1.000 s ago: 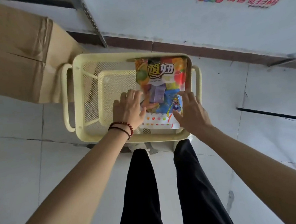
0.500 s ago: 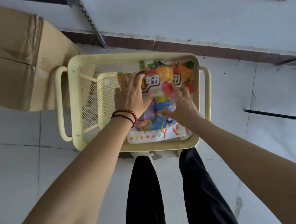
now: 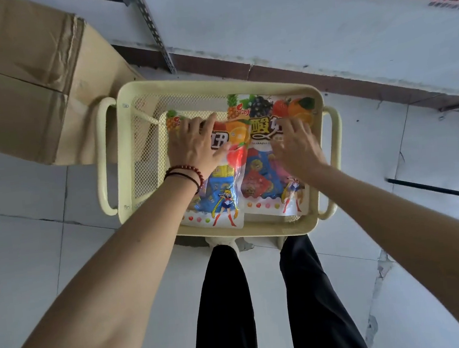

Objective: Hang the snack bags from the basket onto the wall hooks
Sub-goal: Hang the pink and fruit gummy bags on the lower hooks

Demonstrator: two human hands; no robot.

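Observation:
A pale yellow mesh basket (image 3: 214, 84) stands on the floor in front of my legs. Two colourful snack bags lie flat in it side by side. My left hand (image 3: 195, 146), with bead bracelets at the wrist, rests palm down on the left snack bag (image 3: 221, 200). My right hand (image 3: 295, 145) lies with spread fingers on the right snack bag (image 3: 265, 181), whose left edge overlaps the other bag. Neither hand has lifted a bag. No wall hooks are in view.
A large cardboard box (image 3: 17, 82) stands left of the basket. A white wall (image 3: 264, 24) with a brown skirting and a slotted metal rail (image 3: 152, 29) rises behind it. A dark rod (image 3: 437, 189) lies on the tiled floor at right.
The bags lay stacked as one pile a second ago. My hands have slid them apart, the left one going left and the right one going right, so both now show.

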